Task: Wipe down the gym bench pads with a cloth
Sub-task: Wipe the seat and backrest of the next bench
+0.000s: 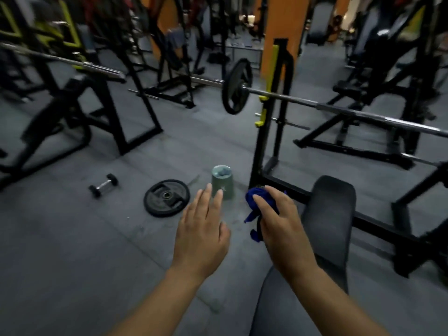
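**Fingers closed on the cloth, pad not yet touched**

Fingers (260, 202) of our right hand (278, 219) are curled round a bunched deep-blue cloth (254, 197), with loose ends dangling below the palm. Those of our left hand (201, 229) lie straight and spread, gripping nothing, out over the grey rubber floor (72, 238).

To our right stands the black steel rack (274, 117) with yellow hooks. Across it rests a long steel barbell (339, 110) carrying one black disc. Below the bar runs the black padded bench pad (332, 214), just right of the cloth hand and, as far as we can tell, apart from it. On the floor to the left lie a flat black weight plate (166, 198), a grey-green bucket-shaped container (223, 183) just beyond our left fingertips, and a small chrome-handled dumbbell (103, 185) further left.

We judge the wiping itself has not begun, since the cloth is a wad held in the air beside the pad. To do it well, we would first shake the wad open and fold it flat, so that a broad face meets the vinyl rather than a knot. We would then press it down under a flat palm and draw long, overlapping strokes from the far end back toward us, taking in the edges. The free left hand could steady the frame. The barbell hangs above the far end, so we would keep our head low there.
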{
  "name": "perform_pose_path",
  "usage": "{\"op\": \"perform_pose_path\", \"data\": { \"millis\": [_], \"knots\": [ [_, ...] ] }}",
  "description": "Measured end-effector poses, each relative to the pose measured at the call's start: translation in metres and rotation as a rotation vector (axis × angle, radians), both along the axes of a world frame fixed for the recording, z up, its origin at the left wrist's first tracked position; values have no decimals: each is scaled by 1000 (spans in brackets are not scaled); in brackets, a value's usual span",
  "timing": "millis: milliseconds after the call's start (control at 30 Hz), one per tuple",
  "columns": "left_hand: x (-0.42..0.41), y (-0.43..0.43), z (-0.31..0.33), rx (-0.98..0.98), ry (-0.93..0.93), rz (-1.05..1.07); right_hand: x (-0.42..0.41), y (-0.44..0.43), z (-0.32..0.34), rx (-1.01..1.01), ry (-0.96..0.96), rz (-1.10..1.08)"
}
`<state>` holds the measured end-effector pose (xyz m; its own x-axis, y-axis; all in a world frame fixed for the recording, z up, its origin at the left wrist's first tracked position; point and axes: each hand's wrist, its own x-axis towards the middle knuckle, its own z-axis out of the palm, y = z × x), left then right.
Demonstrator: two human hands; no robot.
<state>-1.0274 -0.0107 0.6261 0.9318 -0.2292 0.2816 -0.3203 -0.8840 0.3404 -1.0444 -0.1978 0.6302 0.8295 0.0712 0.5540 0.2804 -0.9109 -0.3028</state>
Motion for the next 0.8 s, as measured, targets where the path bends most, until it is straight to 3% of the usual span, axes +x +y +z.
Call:
{"op": "perform_pose_path", "data": {
  "millis": [133, 467, 800],
  "knots": [
    [4, 102, 11, -15, -33, 97, 25, 108, 8, -12, -10, 120],
    [11, 474, 50, 35, -80, 487, 91, 471, 41, 75, 39, 525],
    [75, 676, 71, 70, -129, 700, 201, 701, 55, 56, -6, 742]
  ]
}}
